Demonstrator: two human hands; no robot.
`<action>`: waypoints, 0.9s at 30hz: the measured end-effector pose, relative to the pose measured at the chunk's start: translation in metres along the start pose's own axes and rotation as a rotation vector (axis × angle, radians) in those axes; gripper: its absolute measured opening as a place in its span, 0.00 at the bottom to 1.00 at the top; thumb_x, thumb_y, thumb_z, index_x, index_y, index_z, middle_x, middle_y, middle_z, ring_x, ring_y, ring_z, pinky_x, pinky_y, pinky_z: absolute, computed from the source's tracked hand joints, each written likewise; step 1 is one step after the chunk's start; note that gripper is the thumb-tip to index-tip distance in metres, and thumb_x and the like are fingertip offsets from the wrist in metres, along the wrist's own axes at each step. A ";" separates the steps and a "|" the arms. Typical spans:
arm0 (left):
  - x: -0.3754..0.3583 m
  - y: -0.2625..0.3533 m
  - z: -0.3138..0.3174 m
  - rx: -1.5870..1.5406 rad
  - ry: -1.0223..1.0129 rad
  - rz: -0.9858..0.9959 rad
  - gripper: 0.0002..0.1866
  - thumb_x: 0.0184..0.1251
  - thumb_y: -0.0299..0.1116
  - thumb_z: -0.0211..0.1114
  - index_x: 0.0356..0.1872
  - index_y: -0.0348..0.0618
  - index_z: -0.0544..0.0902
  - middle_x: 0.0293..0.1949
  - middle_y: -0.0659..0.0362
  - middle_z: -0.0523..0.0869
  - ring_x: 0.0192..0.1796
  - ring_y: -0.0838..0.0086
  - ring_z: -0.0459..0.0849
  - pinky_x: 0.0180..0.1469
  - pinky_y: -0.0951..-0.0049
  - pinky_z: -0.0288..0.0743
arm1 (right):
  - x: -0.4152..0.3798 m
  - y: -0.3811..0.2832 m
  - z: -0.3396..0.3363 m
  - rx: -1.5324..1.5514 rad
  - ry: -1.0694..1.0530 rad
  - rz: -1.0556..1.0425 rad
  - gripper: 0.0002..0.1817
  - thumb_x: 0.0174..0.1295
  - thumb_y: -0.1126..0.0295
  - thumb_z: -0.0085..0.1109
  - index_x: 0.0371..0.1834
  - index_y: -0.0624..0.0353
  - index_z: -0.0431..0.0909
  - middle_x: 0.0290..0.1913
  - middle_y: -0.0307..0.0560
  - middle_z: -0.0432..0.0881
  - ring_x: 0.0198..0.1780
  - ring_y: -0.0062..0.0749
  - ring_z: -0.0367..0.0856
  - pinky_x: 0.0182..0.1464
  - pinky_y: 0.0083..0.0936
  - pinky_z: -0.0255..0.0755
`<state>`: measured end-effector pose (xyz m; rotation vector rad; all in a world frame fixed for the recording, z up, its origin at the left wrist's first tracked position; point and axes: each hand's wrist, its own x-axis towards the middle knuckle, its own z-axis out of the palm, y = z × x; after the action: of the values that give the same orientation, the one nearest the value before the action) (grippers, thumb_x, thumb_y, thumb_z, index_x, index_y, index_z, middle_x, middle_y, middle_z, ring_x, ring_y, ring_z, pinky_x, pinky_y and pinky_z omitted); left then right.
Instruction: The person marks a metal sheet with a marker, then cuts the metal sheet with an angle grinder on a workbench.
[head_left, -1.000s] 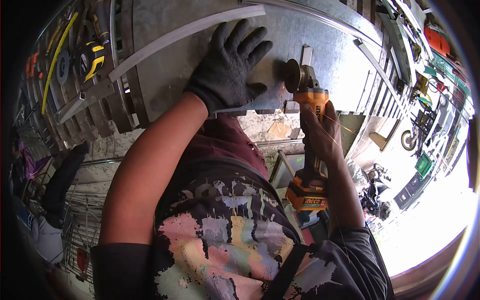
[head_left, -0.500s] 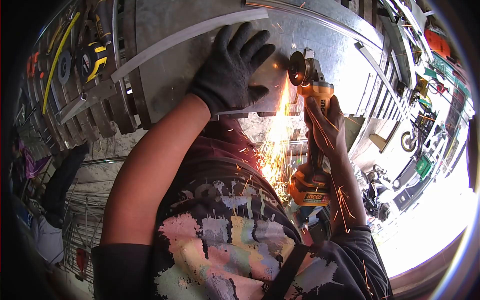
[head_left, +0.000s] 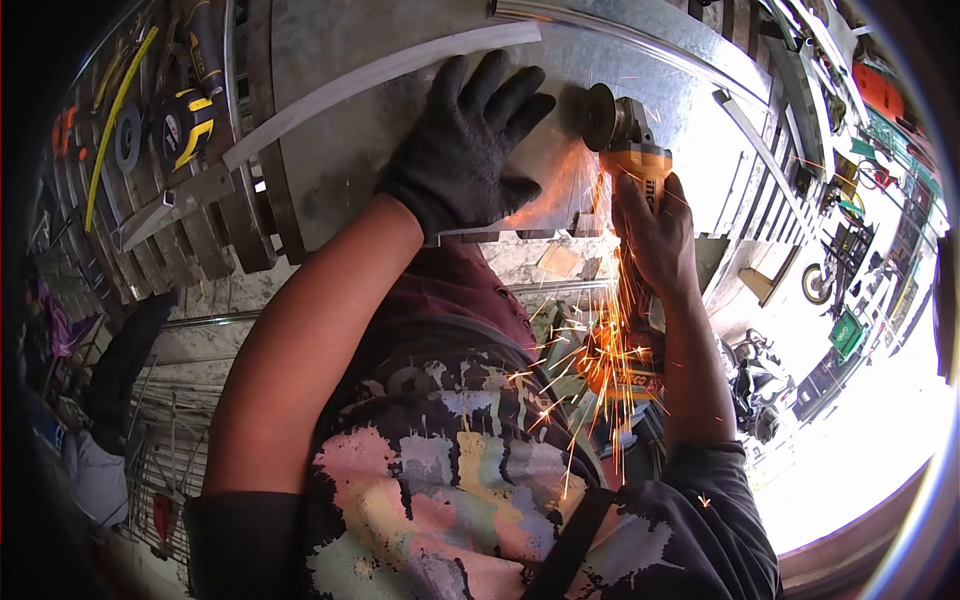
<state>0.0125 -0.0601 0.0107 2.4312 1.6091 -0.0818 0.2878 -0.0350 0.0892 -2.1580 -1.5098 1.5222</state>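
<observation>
My left hand (head_left: pixel 465 145), in a black work glove, lies flat with fingers spread on a grey metal sheet (head_left: pixel 335 165). A long flat metal strip (head_left: pixel 385 68) crosses the sheet just beyond its fingertips. My bare right hand (head_left: pixel 655 235) is wrapped round the body of an orange and black cordless angle grinder (head_left: pixel 638 160). The grinder's disc (head_left: pixel 600 118) is over the sheet, to the right of my gloved fingers. Sparks (head_left: pixel 620 300) stream from the disc toward me and partly hide the grinder's battery end.
A shiny metal tube (head_left: pixel 630 42) lies along the sheet's far side. On the slatted bench to the left are a tape measure (head_left: pixel 185 128), a grey disc (head_left: pixel 128 136) and a yellow strip (head_left: pixel 118 125). A metal bar (head_left: pixel 765 150) lies at the right.
The grinder has shifted slightly away from me and to the right. Its sparks now fall further right, over the battery end. My left hand has hardly moved.
</observation>
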 end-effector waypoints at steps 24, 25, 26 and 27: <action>0.001 0.002 0.005 -0.124 0.078 0.006 0.51 0.73 0.73 0.63 0.90 0.53 0.72 0.93 0.52 0.65 0.94 0.45 0.55 0.92 0.34 0.37 | -0.002 0.011 0.002 -0.072 0.092 -0.027 0.23 0.79 0.54 0.73 0.61 0.63 0.82 0.39 0.51 0.92 0.38 0.31 0.91 0.38 0.35 0.83; 0.001 0.001 0.005 -0.139 0.086 0.008 0.51 0.72 0.72 0.63 0.89 0.53 0.73 0.93 0.53 0.65 0.94 0.45 0.55 0.92 0.34 0.38 | -0.006 0.010 0.003 -0.076 0.098 -0.034 0.23 0.79 0.53 0.72 0.61 0.63 0.82 0.38 0.51 0.92 0.37 0.32 0.91 0.38 0.35 0.83; 0.002 0.001 0.004 -0.130 0.086 0.008 0.51 0.72 0.73 0.64 0.89 0.53 0.73 0.93 0.52 0.65 0.94 0.45 0.55 0.92 0.34 0.38 | -0.015 0.005 0.000 -0.097 0.091 0.077 0.25 0.79 0.51 0.72 0.61 0.63 0.81 0.38 0.52 0.92 0.36 0.34 0.91 0.40 0.36 0.84; 0.002 0.002 0.003 -0.121 0.086 0.007 0.52 0.71 0.73 0.64 0.89 0.52 0.73 0.93 0.52 0.65 0.94 0.45 0.55 0.93 0.35 0.37 | -0.021 0.003 -0.001 -0.111 0.053 0.075 0.27 0.79 0.49 0.72 0.61 0.64 0.81 0.41 0.55 0.93 0.39 0.36 0.93 0.44 0.39 0.86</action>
<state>0.0155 -0.0601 0.0074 2.3784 1.5908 0.1190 0.2904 -0.0523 0.1020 -2.3217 -1.5488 1.4224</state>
